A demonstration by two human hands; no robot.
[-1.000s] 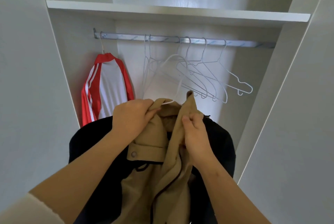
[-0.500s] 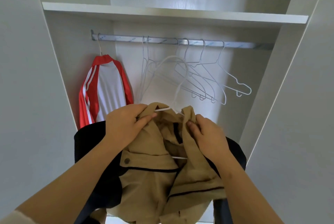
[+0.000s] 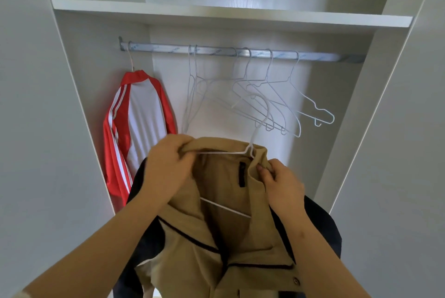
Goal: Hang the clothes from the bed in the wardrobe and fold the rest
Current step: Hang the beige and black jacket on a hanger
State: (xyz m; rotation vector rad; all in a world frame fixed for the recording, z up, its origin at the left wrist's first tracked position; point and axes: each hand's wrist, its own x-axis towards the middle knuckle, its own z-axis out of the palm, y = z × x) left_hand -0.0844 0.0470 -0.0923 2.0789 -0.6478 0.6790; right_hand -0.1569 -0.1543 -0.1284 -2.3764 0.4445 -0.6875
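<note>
While we stand before the open wardrobe, our left hand (image 3: 168, 165), at about 10 o'clock from the frame's centre-bottom, curls its fingers around the left side of the tan jacket (image 3: 216, 244) at its collar, bunching the cloth there together with the arm of the white wire hanger (image 3: 225, 152) that sits inside it. Our right hand (image 3: 283, 187), at 1 o'clock, pinches the jacket's right collar edge between thumb and fingertips. The jacket hangs open between our hands, its dark sleeves falling at either side, and the hanger's lower bar shows across its inside. The hanger's hook rises toward 12 o'clock, below the rail and not touching it.

Farther in, at 10 o'clock, a red and white jacket (image 3: 139, 126) hangs on the metal rail (image 3: 240, 52) near its left end. Toward 12 and 1 o'clock a cluster of empty white hangers (image 3: 272, 102) hangs on the same rail. Above the rail runs a white shelf (image 3: 231, 12).
</note>
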